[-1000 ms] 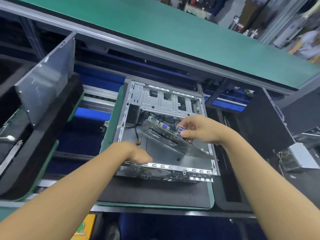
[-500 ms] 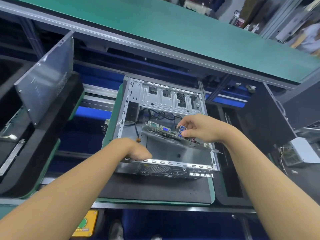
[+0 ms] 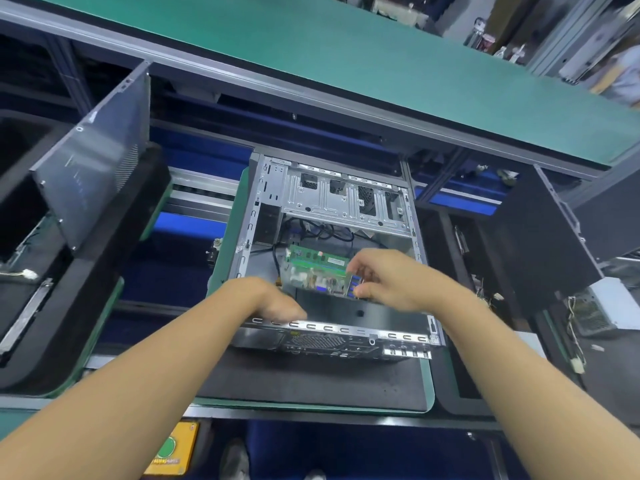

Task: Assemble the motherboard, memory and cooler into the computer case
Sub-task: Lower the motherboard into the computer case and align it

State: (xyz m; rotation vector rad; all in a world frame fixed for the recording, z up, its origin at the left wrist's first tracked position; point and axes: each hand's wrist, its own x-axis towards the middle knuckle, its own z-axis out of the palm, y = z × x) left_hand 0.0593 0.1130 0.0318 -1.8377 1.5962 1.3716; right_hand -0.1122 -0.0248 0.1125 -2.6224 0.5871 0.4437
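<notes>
Here is the open silver sheet-steel computer case (image 3: 343,202), lying flat on a black foam-topped surface (image 3: 311,379) with a green rim. Inside it, one green motherboard (image 3: 311,280) is tilted steeply, clear of the case floor. It carries one green memory stick (image 3: 315,259) with a white label too small to read. The right hand (image 3: 391,278) has its fingers curled around the board's right edge, beside the blue ports (image 3: 351,289). The left hand (image 3: 270,301) dips over the near perforated rim with its fingers curled down, and I cannot tell what they hold. One grey metal side panel (image 3: 93,168) leans at left. A yellow box with a green button (image 3: 171,448) sits below, its writing blurred.
</notes>
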